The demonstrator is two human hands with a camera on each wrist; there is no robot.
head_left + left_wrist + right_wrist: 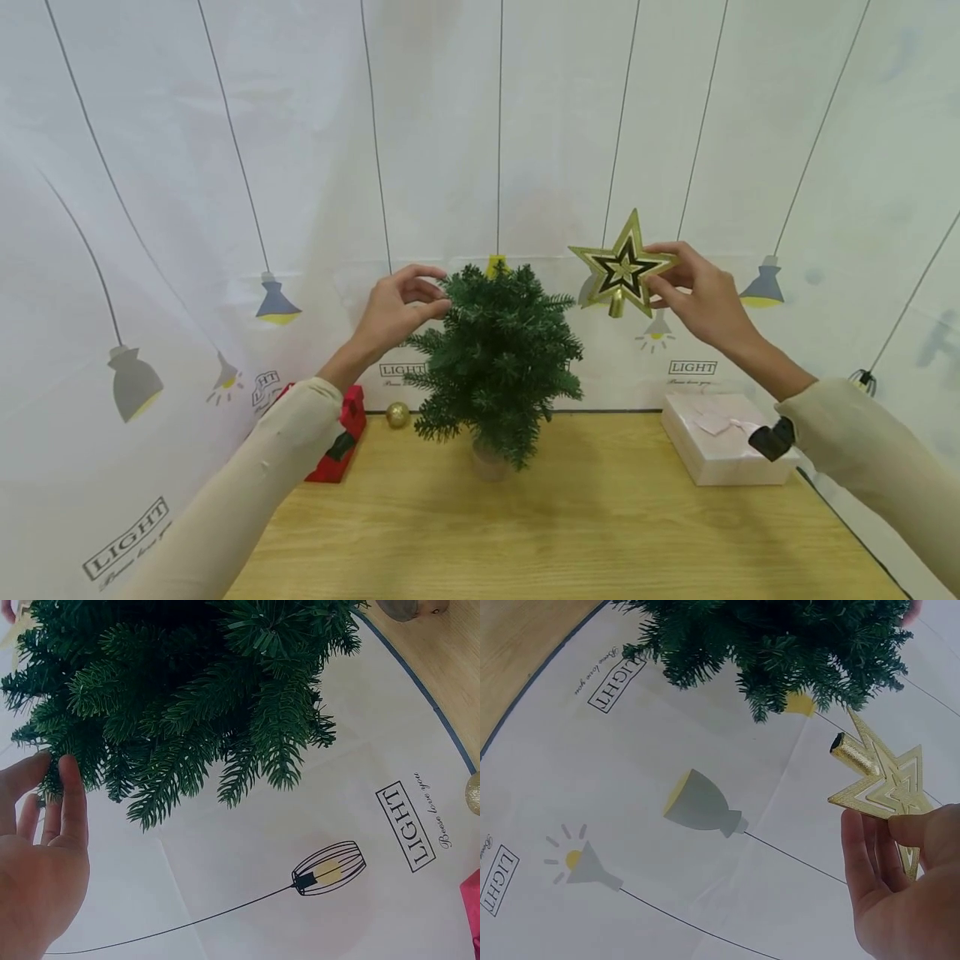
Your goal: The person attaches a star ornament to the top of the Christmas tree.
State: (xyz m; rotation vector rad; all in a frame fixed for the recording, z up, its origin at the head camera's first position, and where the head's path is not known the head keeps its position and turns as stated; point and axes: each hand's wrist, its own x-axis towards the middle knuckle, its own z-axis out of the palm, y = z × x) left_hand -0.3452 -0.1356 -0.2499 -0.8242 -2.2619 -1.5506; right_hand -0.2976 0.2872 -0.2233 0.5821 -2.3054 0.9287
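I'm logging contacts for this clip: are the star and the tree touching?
Apart. The head view shows it: pale backdrop is visible between the star and the tree.

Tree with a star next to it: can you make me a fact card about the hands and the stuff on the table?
Left hand: pinches the tree, upper left
Right hand: holds the star
Star: gold, not on the tree
Tree: green, stands on the table
Left of tree: gold ball; red thing, partly hidden
Right of tree: pink box

Cream sleeves (pixel 870 458), black wrist cameras (pixel 772 439)
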